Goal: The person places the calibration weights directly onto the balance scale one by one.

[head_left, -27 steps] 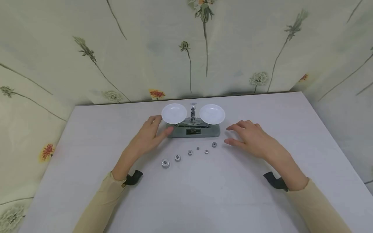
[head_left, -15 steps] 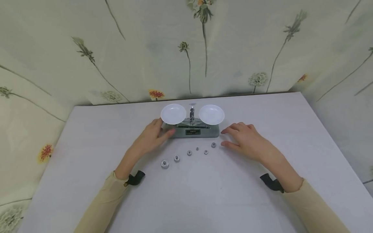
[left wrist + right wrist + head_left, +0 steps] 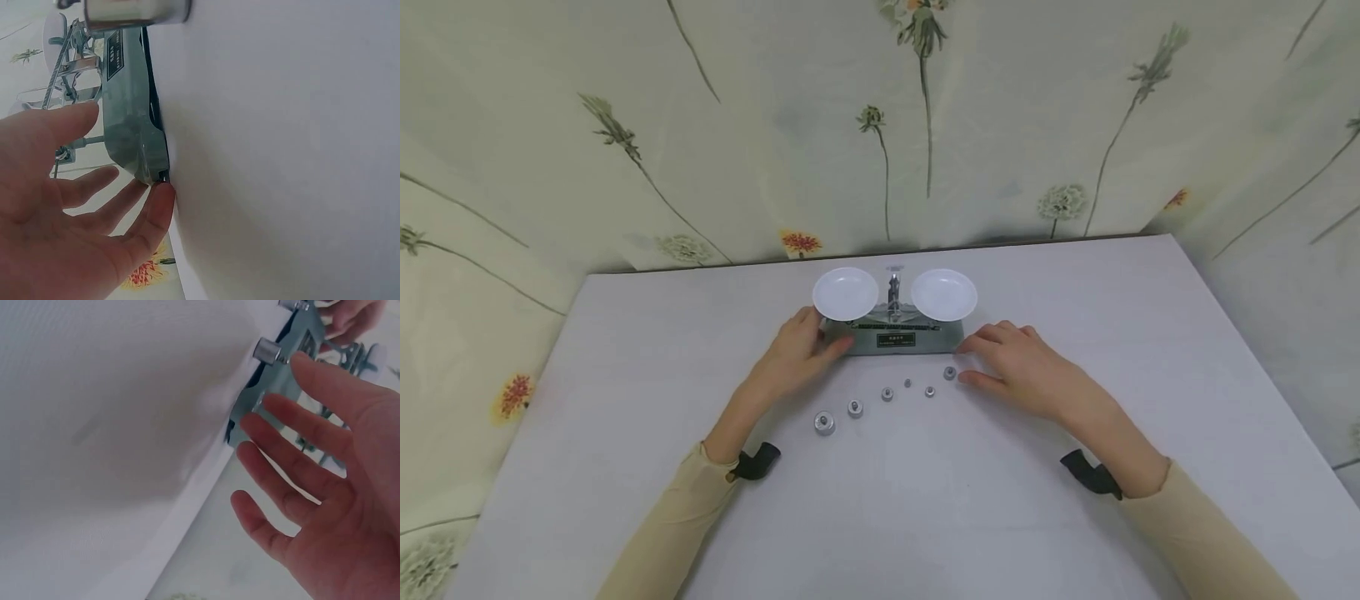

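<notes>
From where I stand, the grey-green balance scale with a box-shaped base [image 3: 925, 342] is at twelve o'clock on the white table [image 3: 970, 517]. Its two round white dishes [image 3: 945, 294] hide part of the metal beam [image 3: 898, 327] under them; the writing on the dark label [image 3: 897, 340] is too small for reading. With the scale as clock centre, the left hand [image 3: 790, 354] is around half past eight, thumb well apart from the fingers; its fingertips, partly hidden from above, touch the base's end. The right hand [image 3: 1026, 371], toward four o'clock, has loosely spread fingers; whether they touch the base, I cannot tell. Six silver cylindrical metal weights [image 3: 855, 408] stand from four to seven o'clock, one cut off in the left wrist view.
</notes>
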Demonstrator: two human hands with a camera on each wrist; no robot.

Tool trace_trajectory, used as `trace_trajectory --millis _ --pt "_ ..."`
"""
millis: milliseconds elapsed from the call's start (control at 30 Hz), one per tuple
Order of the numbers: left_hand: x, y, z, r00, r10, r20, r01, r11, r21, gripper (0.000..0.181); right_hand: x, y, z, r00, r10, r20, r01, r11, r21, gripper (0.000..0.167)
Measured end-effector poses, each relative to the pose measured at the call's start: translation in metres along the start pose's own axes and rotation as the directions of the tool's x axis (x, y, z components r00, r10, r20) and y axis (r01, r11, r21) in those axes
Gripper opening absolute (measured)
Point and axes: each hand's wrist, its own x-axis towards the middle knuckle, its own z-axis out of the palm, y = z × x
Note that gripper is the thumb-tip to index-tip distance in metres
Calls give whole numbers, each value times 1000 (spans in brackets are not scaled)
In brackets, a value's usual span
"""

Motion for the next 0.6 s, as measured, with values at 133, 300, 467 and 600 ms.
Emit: trace_trajectory --millis 133,300,467,600 --pt "1 0 2 1000 -14 3 14 1000 8 68 1 -3 2 1000 -20 -4 20 1000 -9 37" --pt "1 0 3 1000 -23 2 23 1000 -2 65 1 -7 2 999 -38 -7 38 999 -15 35" --pt "5 -8 7 1000 6 -5 -6 1000 4 67 1 -10 3 999 -47 -6 47 999 -11 34" --pt "7 -10 10 1000 10 -7 -10 999 42 67 2 -13 3 998 -62 -5 62 998 -16 32"
